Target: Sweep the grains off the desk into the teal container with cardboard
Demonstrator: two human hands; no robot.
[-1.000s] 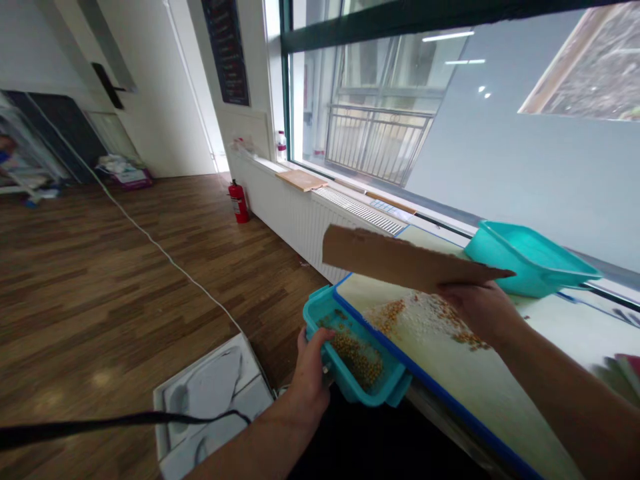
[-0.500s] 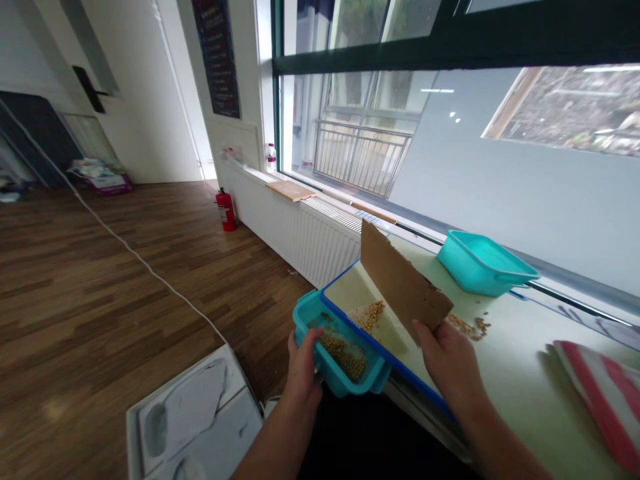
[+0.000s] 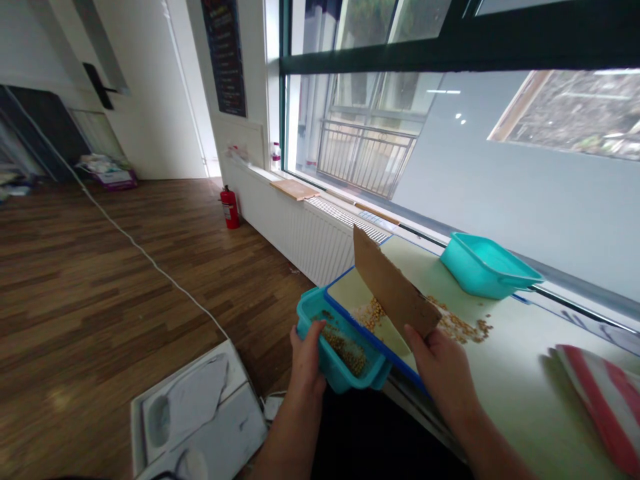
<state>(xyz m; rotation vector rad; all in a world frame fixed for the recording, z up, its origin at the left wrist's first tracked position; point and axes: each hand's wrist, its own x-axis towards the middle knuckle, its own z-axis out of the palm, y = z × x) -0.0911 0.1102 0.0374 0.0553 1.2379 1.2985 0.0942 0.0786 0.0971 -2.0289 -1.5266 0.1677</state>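
Note:
My left hand point(image 3: 307, 360) grips the near-left wall of a turquoise plastic bin point(image 3: 334, 380), thumb over the rim. The bin is held against the table's blue edge, slightly below the tabletop. Small yellowish grains or beans point(image 3: 345, 350) cover part of its bottom. In my right hand point(image 3: 443, 363) is a torn piece of brown cardboard point(image 3: 393, 283), tilted on edge across the tabletop. Yellow kernels point(image 3: 371, 315) lie between the cardboard and the blue edge. Behind the cardboard, more tan kernels point(image 3: 460, 327) are scattered on the pale table point(image 3: 510, 373).
A second turquoise bin point(image 3: 487, 267) stands by the window. A red-and-white striped cloth point(image 3: 600, 393) lies at the table's right. To the left are a white radiator point(image 3: 305, 230), a fire extinguisher point(image 3: 229, 208), a white box-like unit point(image 3: 200, 413) and a cable point(image 3: 145, 253) on the floor.
The cardboard and my right hand have moved a little left toward the table edge, uncovering more kernels behind the cardboard. My left hand still holds the bin at the edge.

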